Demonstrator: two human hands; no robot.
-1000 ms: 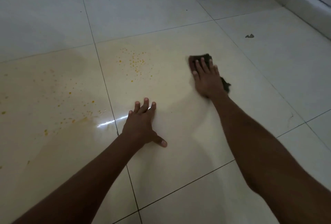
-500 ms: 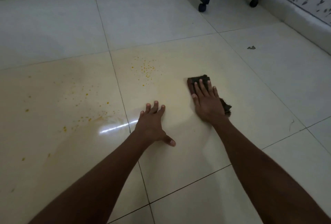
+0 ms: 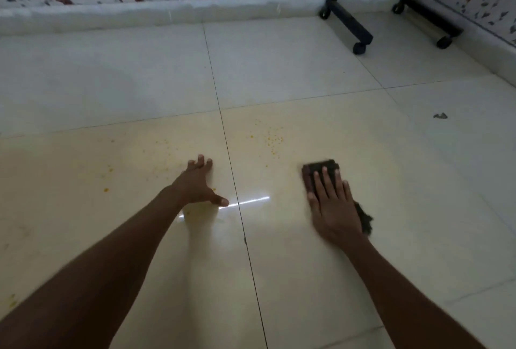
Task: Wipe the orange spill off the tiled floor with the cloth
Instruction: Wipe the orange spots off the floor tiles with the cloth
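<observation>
A dark cloth (image 3: 321, 170) lies flat on the pale tiled floor (image 3: 279, 63), and my right hand (image 3: 333, 206) presses on it with fingers spread; cloth shows beyond the fingertips and by the wrist. Orange droplets of the spill (image 3: 273, 140) dot the tile just ahead and left of the cloth. More orange specks (image 3: 109, 170) and a yellowish film spread over the tile to the left. My left hand (image 3: 198, 183) rests palm down on the floor, fingers apart, just left of the grout line, holding nothing.
A black stand on castor wheels (image 3: 360, 47) sits at the back right by the corner. Flower-patterned walls with a white skirting (image 3: 139, 13) run along the back and right. A small dark scrap (image 3: 440, 116) lies on the floor to the right.
The view has tilted up, bringing the back wall in. My right hand has drawn the cloth back toward me, away from the droplets. My left hand has shifted left across the grout line.
</observation>
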